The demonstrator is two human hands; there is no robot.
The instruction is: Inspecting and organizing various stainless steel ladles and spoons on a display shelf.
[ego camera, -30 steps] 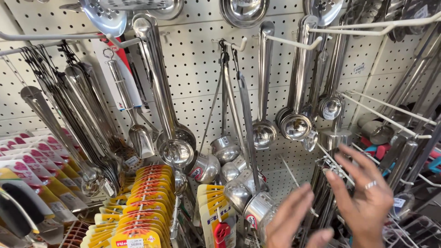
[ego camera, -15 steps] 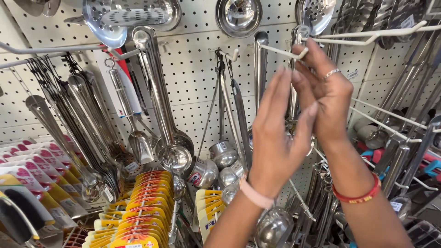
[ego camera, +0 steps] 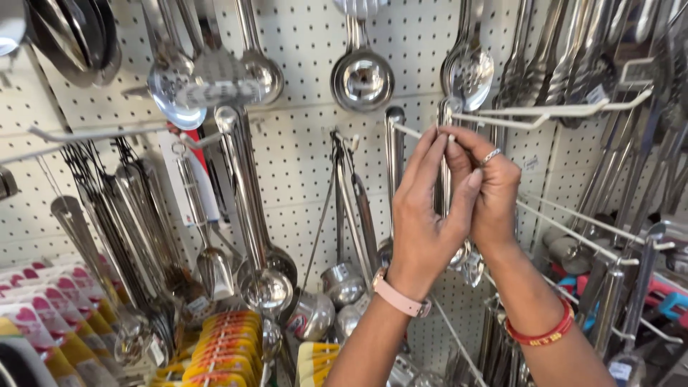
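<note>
- Hidden parts: the left hand [ego camera: 423,222] covers most of the handle of the steel ladle [ego camera: 446,122] that both hands are working on; its bowl shows only as a sliver below the right hand [ego camera: 491,193], so its shape is hard to make out.
- Grip, left hand: fingers straight and raised, their tips at the white peg hook [ego camera: 408,130]; whether they pinch anything cannot be told.
- Grip, right hand: fingers curled shut around the upper end of the ladle handle, thumb and forefinger pinched at the top, just beside the hook's tip. A ring sits on one finger.
- Wrists: a pink strap [ego camera: 401,297] on the left, a red bangle [ego camera: 541,333] on the right.
- The ladle: slim, polished, upright, its top end at the hook, between a hanging handle on the left and a wire rack arm [ego camera: 573,111] on the right.
- Surface: a white pegboard wall [ego camera: 301,158], hung densely with steel ladles, skimmers and tongs; many are cut off by the upper edge.
- Surroundings: a round ladle bowl [ego camera: 362,79] hangs above; yellow-and-red packets [ego camera: 222,344] lie at the lower left.
</note>
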